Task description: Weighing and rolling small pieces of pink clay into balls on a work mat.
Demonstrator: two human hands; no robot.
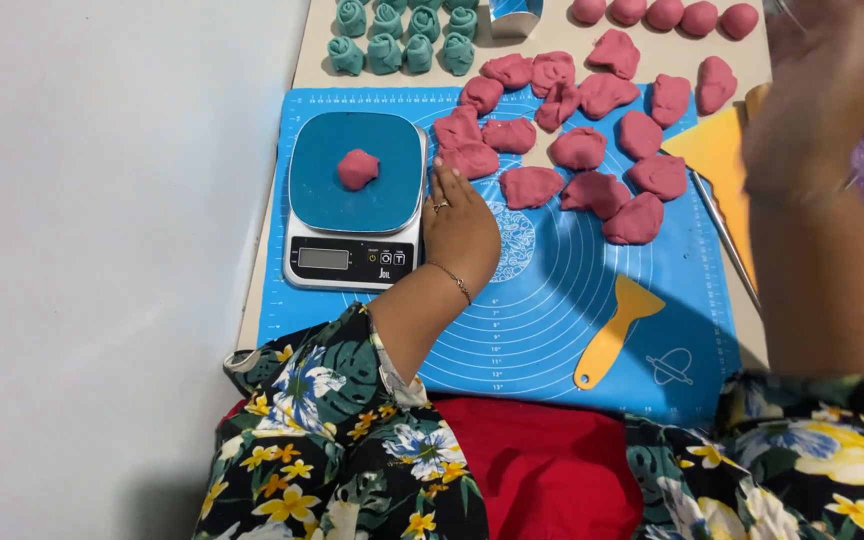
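Right hand [820, 95] is motion-blurred; finger posture and contents cannot be told. It covers part of the yellow scraper [717, 160]. Teal dough rolls [404, 38] and the metal cutter [514, 15] are cut by the top edge. Scale display [323, 258] is too small to read. Left hand [460, 225] fingertips sit against pink dough pieces [467, 155]; contact uncertain.

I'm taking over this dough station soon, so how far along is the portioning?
Done: smooth pink dough balls and teal dough rosettes lined at the far edge. In hand: one pink dough lump sits on the teal digital scale, left hand resting beside it; right hand is raised, blurred. Left: many rough pink dough pieces on the blue silicone mat.
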